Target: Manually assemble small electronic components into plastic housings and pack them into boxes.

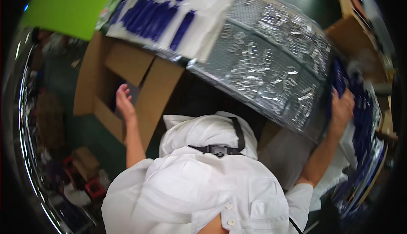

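My left hand [125, 102] is over the open cardboard box [163, 94] at the left, fingers loosely apart and holding nothing. Out to the right, my right hand [342, 107] is closed round a long dark blue item [339, 75] with a glossy surface. Beside that hand lies a pile of similar blue items [363, 111]. More long blue pieces [146, 20] lie side by side on a white sheet [207, 26] at the far side of the table. Blur hides what exactly these blue pieces are.
Grey-green trays [275, 71] with many small shiny pieces, perhaps wire or clear plastic, stand ahead of me. A bright green panel [70, 7] is at the upper left. Another cardboard box [358, 43] stands at the far right. Red containers [94, 187] sit low on the left.
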The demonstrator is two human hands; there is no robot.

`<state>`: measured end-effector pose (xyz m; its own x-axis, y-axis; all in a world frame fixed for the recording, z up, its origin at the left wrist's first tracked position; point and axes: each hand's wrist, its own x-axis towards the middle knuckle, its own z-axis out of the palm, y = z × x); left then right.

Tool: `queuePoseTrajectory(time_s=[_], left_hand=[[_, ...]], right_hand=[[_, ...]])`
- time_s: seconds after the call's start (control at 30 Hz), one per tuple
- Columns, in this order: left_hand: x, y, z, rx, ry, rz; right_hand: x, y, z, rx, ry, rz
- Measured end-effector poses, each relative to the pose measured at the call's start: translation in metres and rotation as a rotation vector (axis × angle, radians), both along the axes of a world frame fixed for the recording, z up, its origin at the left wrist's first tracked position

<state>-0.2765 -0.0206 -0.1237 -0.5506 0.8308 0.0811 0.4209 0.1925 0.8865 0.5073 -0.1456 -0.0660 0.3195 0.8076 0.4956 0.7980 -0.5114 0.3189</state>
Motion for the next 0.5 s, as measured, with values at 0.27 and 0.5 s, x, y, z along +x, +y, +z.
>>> queuePoseTrajectory(time_s=[0.27, 0.5], left_hand=[[-0.068, -0.086, 0.000, -0.483, 1.230, 0.000], [-0.200, -0.161, -0.007, -1.139, 1.120, 0.379]], right_hand=[[-0.064, 0.091, 0.053, -0.090, 0.308, 0.417], [-0.076, 0.177, -0.015, -0.372, 0.177, 0.533]])
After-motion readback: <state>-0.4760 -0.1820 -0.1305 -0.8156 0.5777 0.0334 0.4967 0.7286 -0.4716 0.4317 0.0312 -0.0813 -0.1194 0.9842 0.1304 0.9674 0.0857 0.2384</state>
